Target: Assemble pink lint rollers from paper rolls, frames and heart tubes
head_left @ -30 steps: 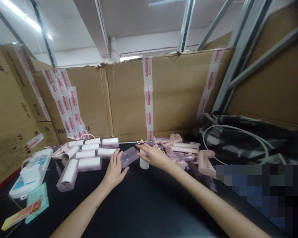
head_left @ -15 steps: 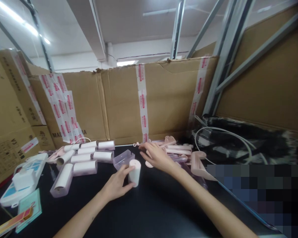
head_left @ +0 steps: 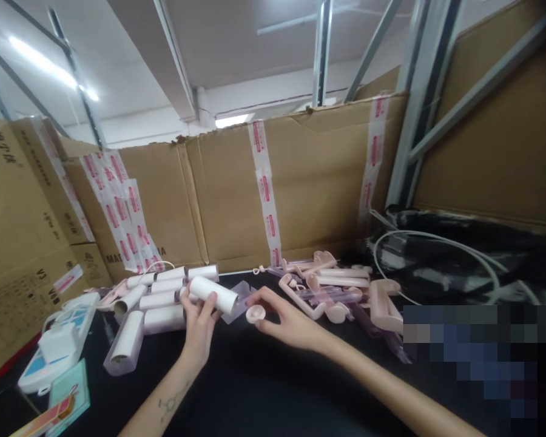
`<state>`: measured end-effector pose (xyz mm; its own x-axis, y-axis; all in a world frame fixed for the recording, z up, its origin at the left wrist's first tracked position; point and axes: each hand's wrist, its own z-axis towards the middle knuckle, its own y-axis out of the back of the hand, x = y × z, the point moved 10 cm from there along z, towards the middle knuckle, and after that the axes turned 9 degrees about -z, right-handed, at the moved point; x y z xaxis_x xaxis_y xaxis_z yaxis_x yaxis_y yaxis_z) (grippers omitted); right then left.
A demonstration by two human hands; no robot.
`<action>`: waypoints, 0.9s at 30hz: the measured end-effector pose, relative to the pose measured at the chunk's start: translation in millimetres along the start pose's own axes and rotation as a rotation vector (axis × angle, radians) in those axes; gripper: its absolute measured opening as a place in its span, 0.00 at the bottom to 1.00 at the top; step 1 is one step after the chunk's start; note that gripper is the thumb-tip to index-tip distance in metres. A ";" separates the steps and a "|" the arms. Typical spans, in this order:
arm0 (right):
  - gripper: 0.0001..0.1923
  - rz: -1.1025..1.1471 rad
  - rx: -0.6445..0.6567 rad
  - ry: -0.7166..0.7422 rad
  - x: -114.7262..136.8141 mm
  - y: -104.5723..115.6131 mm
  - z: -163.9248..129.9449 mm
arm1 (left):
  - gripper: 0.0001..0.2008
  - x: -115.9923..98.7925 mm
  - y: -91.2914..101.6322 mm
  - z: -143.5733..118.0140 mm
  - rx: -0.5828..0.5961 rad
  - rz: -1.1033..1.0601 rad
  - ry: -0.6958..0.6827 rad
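I see my left hand (head_left: 199, 325) with fingers wrapped round a white roll (head_left: 213, 295) above the tabletop (head_left: 264, 388) — my right hand (head_left: 287, 321) pinches a pink cap (head_left: 255, 313) beside it. Carton (head_left: 31, 243) print reads "V3".

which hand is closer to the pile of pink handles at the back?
Right. The right hand, pinching a small pink cap, sits just in front-left of the pile of pink handles. The left hand is farther left, holding a white roll.
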<state>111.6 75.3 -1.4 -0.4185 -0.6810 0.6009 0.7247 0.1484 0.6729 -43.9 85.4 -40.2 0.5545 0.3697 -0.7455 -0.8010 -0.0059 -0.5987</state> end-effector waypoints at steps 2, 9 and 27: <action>0.19 0.100 -0.055 -0.031 -1.6 0.5 -2.1 | 0.31 8.4 -3.3 -7.8 -0.019 -0.057 0.041; 0.16 0.109 -0.212 -0.045 -3.0 -1.9 -11.4 | 0.31 28.6 -10.4 -22.6 -0.054 -0.155 0.172; 0.34 -0.349 -0.223 0.339 36.7 -23.5 -28.1 | 0.19 44.7 -34.4 -47.3 0.133 -0.269 0.496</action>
<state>94.6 26.7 -7.3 -0.4816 -0.8618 0.1595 0.6881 -0.2591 0.6778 19.1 58.2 -66.7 0.7561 -0.1379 -0.6397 -0.6211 0.1569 -0.7679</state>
